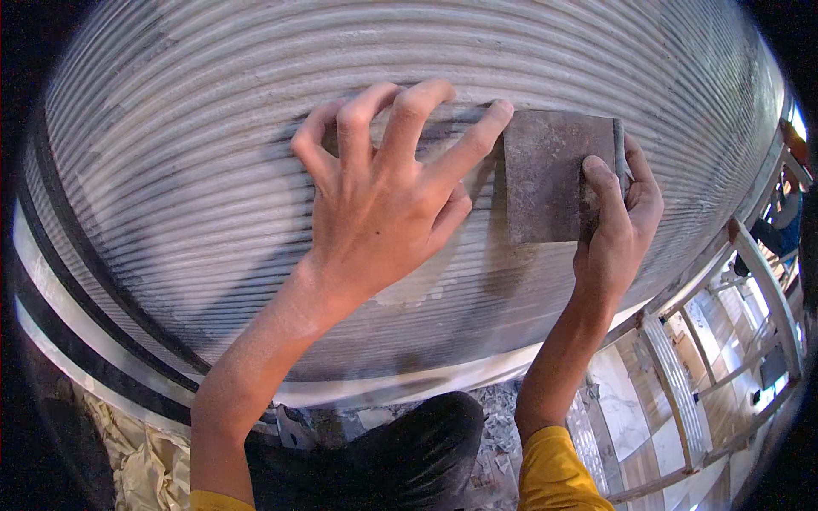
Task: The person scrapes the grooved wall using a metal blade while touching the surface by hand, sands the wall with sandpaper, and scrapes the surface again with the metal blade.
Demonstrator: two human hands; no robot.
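A wide, ridged pale grey panel point(213, 187), smeared with whitish and darker patches, fills most of the head view. Against it, left of centre, my left hand point(383, 187) has its fingers spread and bent, holding nothing. Its index fingertip reaches the upper left corner of a square, flat scraper blade point(545, 179), dull brown-grey and worn. My right hand point(618, 204) grips this scraper by its right edge, thumb on the near face and fingers wrapped behind. The blade stands close to the ridges; whether its far edge touches them I cannot tell.
A metal ladder point(673, 392) lies or leans at the lower right over a tiled floor point(618, 396). Crumpled tan sheeting point(141, 456) is at the lower left. Scraps litter the floor by my dark-trousered leg point(383, 460). Another person point(780, 226) is at the far right.
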